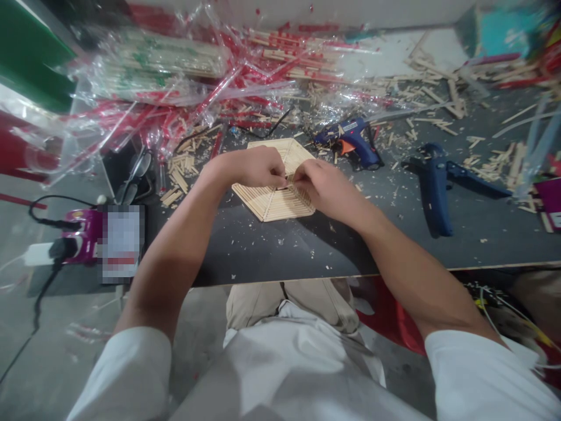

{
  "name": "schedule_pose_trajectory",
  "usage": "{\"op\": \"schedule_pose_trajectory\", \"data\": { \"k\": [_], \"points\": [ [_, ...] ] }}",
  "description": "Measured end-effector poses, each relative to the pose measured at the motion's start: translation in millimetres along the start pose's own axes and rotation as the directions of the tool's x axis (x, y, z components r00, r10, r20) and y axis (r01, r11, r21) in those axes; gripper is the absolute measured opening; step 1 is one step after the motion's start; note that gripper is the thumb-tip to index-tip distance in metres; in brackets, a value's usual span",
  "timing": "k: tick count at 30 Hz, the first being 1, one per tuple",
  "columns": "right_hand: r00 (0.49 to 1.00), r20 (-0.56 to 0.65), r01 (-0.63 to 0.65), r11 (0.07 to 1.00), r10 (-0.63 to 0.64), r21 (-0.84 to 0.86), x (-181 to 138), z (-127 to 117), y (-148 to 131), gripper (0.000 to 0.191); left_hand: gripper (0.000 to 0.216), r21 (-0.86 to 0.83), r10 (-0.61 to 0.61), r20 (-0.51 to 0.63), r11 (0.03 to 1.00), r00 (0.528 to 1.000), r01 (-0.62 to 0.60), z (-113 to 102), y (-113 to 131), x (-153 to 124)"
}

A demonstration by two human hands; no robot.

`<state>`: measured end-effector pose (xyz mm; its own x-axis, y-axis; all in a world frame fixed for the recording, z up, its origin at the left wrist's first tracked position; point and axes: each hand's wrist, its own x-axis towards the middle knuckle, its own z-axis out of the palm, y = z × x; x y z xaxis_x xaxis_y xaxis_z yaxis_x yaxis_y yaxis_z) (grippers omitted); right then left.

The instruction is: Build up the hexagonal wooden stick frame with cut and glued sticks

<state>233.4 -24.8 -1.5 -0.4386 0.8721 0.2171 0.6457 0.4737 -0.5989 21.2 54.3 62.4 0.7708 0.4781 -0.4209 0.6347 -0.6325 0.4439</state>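
Note:
A hexagonal panel [289, 206] made of thin wooden sticks lies flat on the dark table in front of me. My left hand [263, 166] is over its left part, fingers curled in and pinched close to the panel's middle. From the other side my right hand [322, 181] reaches in, its thumb and fingertips pressed together near the same spot. The two sets of fingertips almost meet there. Whatever sits between them is too small and too covered to make out.
Behind the panel lies a blue glue gun [362, 143]. Blue cutters [436, 187] rest to the right. Stick offcuts [179, 175] and plastic-wrapped stick bundles [175, 55] cover the back. A phone [120, 242] and purple power strip [83, 234] are at left.

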Motion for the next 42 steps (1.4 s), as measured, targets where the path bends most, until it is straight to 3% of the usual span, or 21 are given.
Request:
{"op": "schedule_pose_trajectory", "data": {
  "k": [4, 18, 30, 37, 42],
  "points": [
    [0.999, 0.004, 0.047, 0.998, -0.047, 0.042, 1, -4, -4, 0.013, 0.033, -0.004, 0.011, 0.009, 1.000, 1.000, -0.011, 0, -2, 0],
    [0.999, 0.005, 0.033, 0.993, -0.033, 0.116, 1, -8, -8, 0.015, 0.027, -0.036, -0.017, -0.004, 0.999, 1.000, 0.017, 0, -5, 1],
    [1.000, 0.007, 0.026, 0.994, -0.027, 0.106, 0, -8, -7, 0.012, 0.027, -0.038, -0.020, -0.008, 0.999, 1.000, 0.019, 0, -5, 1],
    [0.992, -0.028, 0.127, 0.989, -0.125, 0.076, 1, -6, 2, 0.014, 0.028, -0.002, -0.022, -0.025, 1.000, 0.999, 0.022, 4, -8, 3],
    [0.996, -0.025, 0.088, 0.994, -0.086, 0.066, 0, -7, -1, 0.018, 0.028, 0.016, 0.024, -0.062, 1.000, 0.998, -0.023, 7, -13, 5]
  ]
}}
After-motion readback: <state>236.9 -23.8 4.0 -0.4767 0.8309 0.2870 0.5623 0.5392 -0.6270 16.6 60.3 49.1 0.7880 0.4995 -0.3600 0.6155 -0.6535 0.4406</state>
